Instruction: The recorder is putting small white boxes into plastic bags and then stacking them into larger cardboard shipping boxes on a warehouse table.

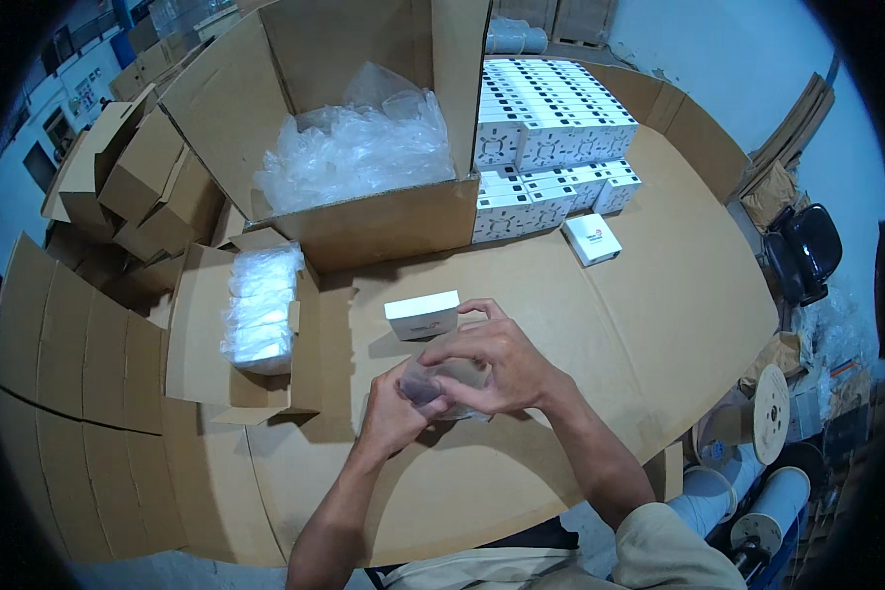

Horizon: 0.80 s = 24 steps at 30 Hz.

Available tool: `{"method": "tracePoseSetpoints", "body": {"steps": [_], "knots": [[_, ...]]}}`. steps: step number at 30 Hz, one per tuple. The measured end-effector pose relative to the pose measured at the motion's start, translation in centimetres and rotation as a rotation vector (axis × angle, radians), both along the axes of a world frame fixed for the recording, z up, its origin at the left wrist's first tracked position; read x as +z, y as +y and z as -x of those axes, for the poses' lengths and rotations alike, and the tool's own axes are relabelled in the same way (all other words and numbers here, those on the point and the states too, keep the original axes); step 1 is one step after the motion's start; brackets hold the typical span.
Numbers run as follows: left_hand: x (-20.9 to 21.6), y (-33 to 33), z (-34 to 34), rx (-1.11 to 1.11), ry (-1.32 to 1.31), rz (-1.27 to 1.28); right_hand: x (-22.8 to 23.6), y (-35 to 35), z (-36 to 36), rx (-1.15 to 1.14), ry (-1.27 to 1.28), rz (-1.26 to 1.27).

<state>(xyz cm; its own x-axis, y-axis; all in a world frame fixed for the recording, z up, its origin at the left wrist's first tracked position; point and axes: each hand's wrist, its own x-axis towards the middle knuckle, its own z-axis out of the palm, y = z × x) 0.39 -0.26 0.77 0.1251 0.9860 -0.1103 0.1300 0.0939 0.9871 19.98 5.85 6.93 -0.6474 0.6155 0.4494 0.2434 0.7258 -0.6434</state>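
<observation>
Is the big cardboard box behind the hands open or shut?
Open. The big cardboard box has its flaps standing up, and crumpled clear plastic wrap shows inside it.

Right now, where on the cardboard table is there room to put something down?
Bare cardboard lies right of the hands, below the lone white box, out to the table's right edge. Another patch sits near the person, under the forearms. It is crowded behind: the big carton of plastic bags, stacked white boxes, and the small carton at left.
</observation>
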Motion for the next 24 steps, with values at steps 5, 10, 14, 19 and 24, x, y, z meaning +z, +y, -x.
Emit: {"method": "tracePoseSetpoints", "body": {"steps": [5,10,14,19,24], "knots": [[0.0,-0.1,0.0,0.010,0.104,-0.022,0.0,-0.4,-0.2,-0.018,-0.034,-0.046],[0.6,-0.1,-0.2,-0.003,0.097,-0.038,-0.6,-0.4,-0.4,-0.036,-0.008,-0.072],[0.5,-0.1,-0.2,0.015,0.086,-0.047,-0.6,-0.3,-0.4,-0.044,0.009,-0.111],[1.0,-0.2,-0.3,0.036,0.011,0.056,-0.3,0.2,-1.2,0.013,0.032,-0.064],[0.4,0.1,-0.5,0.083,0.065,-0.026,-2.8,2.6,-2.4,-0.229,0.674,0.391]]}}
